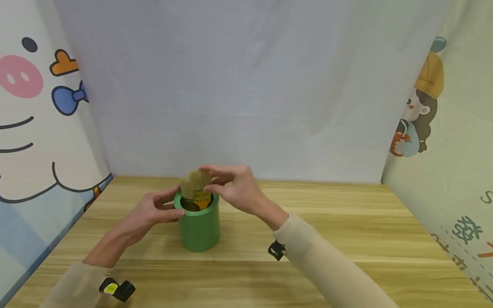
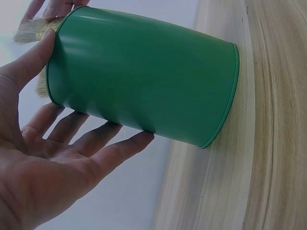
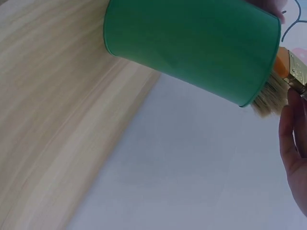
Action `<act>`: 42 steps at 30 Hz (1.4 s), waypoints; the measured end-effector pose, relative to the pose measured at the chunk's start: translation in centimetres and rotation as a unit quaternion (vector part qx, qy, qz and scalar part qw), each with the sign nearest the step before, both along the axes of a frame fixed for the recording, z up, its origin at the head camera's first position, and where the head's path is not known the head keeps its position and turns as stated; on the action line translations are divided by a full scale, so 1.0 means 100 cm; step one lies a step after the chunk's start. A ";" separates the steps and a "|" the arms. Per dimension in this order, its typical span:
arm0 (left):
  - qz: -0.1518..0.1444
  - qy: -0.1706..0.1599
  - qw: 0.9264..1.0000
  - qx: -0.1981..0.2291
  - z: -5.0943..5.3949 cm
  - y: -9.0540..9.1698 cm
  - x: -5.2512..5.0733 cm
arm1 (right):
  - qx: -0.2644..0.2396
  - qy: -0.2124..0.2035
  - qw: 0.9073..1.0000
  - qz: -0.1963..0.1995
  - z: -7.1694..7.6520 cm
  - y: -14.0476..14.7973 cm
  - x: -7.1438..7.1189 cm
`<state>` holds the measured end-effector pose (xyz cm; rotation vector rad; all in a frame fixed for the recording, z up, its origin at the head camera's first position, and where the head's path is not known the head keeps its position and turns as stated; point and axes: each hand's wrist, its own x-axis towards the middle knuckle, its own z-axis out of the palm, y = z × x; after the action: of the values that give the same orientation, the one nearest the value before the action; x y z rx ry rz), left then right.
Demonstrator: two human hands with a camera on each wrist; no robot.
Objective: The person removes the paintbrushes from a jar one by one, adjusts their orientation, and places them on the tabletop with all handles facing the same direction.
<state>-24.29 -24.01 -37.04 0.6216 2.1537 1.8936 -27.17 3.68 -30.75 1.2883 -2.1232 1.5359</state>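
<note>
A green cylindrical can point(image 1: 199, 233) stands upright on the wooden table. My left hand point(image 1: 152, 209) grips it from the left, thumb at the rim and fingers along the far side, as the left wrist view shows. Over the can's mouth, my right hand point(image 1: 239, 188) pinches a flat paintbrush point(image 3: 296, 72) near its metal band and bristles. That brush points bristles up, and its orange handle goes down into the can. Beside it, pale bristles point(image 1: 186, 188) of another paintbrush rise from the opening. The can's wall hides the lower handles.
The wooden table point(image 1: 308, 231) reaches a grey-white cloth point(image 1: 246, 94) at the back. Printed cloths with cartoon figures hang at the left point(image 1: 34, 162) and right point(image 1: 435, 179). Each sleeve carries a small black wrist device.
</note>
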 end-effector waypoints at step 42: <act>0.015 0.001 1.000 -0.002 -0.002 0.002 0.002 | 0.028 -0.128 0.982 -0.133 0.012 0.116 -0.019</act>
<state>-24.07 -23.80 -37.22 0.5935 2.1784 1.9047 -29.08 15.25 -29.58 0.8123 -2.3939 1.6062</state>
